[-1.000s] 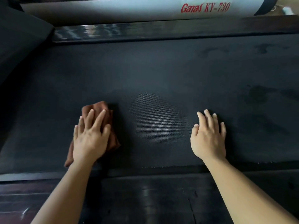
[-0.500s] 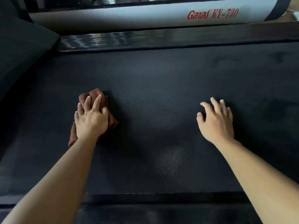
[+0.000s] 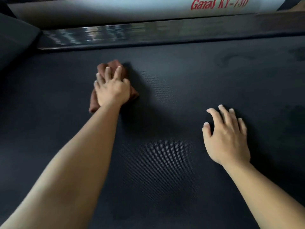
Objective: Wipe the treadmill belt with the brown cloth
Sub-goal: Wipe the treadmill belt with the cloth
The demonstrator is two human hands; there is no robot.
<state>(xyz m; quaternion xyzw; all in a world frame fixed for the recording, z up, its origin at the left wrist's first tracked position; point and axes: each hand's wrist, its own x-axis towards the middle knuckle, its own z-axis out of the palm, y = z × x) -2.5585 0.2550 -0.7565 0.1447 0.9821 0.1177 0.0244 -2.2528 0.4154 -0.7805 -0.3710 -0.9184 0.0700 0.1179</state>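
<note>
The black textured treadmill belt point(image 3: 165, 162) fills most of the view. A crumpled brown cloth point(image 3: 112, 64) lies on its upper left part, mostly covered by my left hand point(image 3: 112, 90), which presses flat on it with fingers spread; cloth edges show beyond the fingertips and beside the wrist. My right hand point(image 3: 226, 138) rests on the bare belt at the right, fingers apart and slightly arched, holding nothing. Faint darker smudges mark the belt at the far right.
A glossy dark side rail point(image 3: 148, 33) borders the belt's far edge. Beyond it runs a white cover point(image 3: 115, 7) with red lettering. A dark padded shape point(image 3: 14, 43) sits at the upper left corner.
My left hand has pushed the cloth farther away across the belt, toward the far rail and slightly right. My right hand has stayed on the belt and arched its fingers.
</note>
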